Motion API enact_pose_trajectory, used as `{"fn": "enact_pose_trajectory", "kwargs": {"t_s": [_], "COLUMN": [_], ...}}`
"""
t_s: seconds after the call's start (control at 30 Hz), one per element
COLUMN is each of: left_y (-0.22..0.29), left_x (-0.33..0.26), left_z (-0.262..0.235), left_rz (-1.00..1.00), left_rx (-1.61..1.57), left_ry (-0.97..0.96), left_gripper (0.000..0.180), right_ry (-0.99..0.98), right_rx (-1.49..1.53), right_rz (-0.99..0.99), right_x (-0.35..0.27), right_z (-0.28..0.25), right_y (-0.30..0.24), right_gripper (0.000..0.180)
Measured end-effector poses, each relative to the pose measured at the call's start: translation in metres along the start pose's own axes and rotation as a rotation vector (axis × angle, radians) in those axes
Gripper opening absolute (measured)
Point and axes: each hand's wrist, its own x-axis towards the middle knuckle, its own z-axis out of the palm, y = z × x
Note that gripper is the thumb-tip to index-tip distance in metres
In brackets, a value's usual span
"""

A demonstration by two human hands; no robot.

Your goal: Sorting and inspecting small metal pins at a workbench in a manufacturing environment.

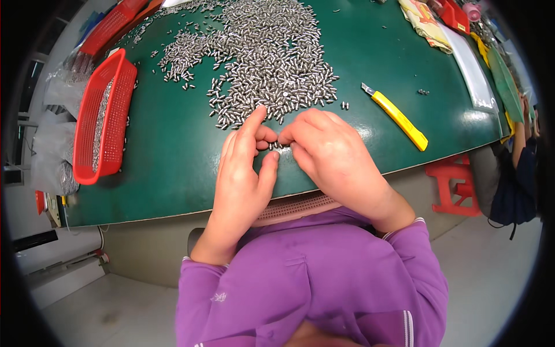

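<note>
Head view, nearest first: purple sleeves [312, 289] come up from 6 o'clock, and both hands meet at the centre over the near edge of the green counter [173, 156]. Left hand [243, 173] has its forefinger stretched toward 12 o'clock, its tip touching the near fringe of the heap, while thumb and curled fingers close toward the right hand. Right hand [335, 156] is bent knuckles-up, fingertips pressed toward the left. Between them sit a few small metal pins [276, 145], pinched or nudged at the fingertips; which hand grips them I cannot tell. They look to lie roughly 3-to-9 o'clock on their long axis, though they are too small to be sure which end leads.

By my judgement the step in hand is picking a few pieces off the heap and lining them up; the next move calls for a fine fingertip pinch without scattering neighbours.

Just beyond, toward 12 o'clock, spreads the big heap of pins [266, 58], pieces pointing every way. At 2 o'clock lies a yellow utility knife [399, 118], its blade end toward 10 o'clock. At 9 o'clock a red basket [104, 115] holds more pins. Far off at 3 o'clock stands a red stool [454, 185], beside another person's arm
</note>
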Motion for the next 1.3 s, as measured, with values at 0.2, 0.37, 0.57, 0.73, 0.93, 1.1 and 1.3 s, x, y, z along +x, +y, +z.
{"fn": "enact_pose_trajectory", "kwargs": {"t_s": [0.2, 0.37, 0.57, 0.73, 0.93, 1.1, 1.3], "left_y": [-0.0024, -0.0017, -0.0017, -0.0006, -0.0009, -0.0007, -0.0021], "left_x": [-0.0005, -0.0012, -0.0002, -0.0011, -0.0002, -0.0006, -0.0022], "left_z": [0.0014, -0.001, -0.0009, -0.0006, 0.0001, -0.0003, -0.0006], "left_rz": [-0.024, -0.032, -0.031, -0.065, -0.061, -0.058, -0.058], "left_rx": [-0.04, -0.041, -0.066, -0.087, -0.059, -0.06, -0.089], "left_ry": [0.0, 0.005, 0.015, 0.043, 0.04, 0.03, 0.028], "left_gripper": [0.071, 0.071, 0.065, 0.061, 0.062, 0.063, 0.064], "right_ry": [-0.021, 0.003, -0.014, 0.002, -0.036, -0.036, -0.039], "right_rx": [0.07, 0.08, 0.063, 0.052, 0.01, 0.0, -0.002], "right_rz": [-0.025, 0.046, 0.018, 0.025, 0.015, 0.004, 0.001], "right_x": [0.0017, -0.0001, 0.0022, -0.0003, 0.0011, 0.0022, 0.0023], "right_z": [0.003, -0.0018, -0.0009, 0.0032, 0.0028, 0.0053, 0.0062], "right_y": [-0.0002, -0.0047, -0.0026, 0.0015, 0.0011, 0.0006, -0.0019], "right_gripper": [0.021, 0.023, 0.022, 0.016, 0.011, 0.01, 0.013]}}
